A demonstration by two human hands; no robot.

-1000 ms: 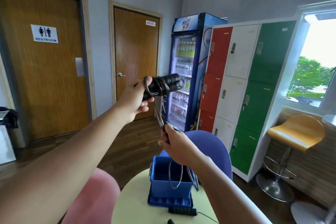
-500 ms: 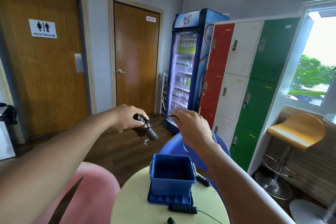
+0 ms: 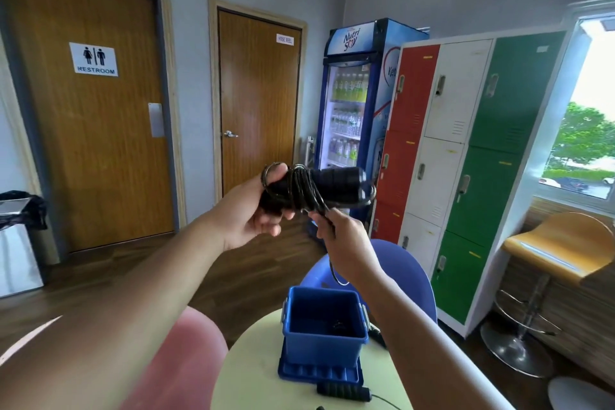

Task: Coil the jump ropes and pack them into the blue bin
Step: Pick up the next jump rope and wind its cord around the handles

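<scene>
A pale round table [image 3: 248, 373] carries the open blue bin [image 3: 323, 347]. Above it, the left hand [image 3: 248, 215] has its fingers closed around a half-coiled jump rope [image 3: 321, 186]. The right hand [image 3: 346, 243] pinches its loose cord. If that tension slackens, the coils could slip off.

"RESTROOM" door sign [image 3: 93, 59]; "Nutri Soy" fridge [image 3: 352, 116]

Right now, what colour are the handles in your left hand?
The handles are black, like the rope wound on them; head view shows it best.
</scene>
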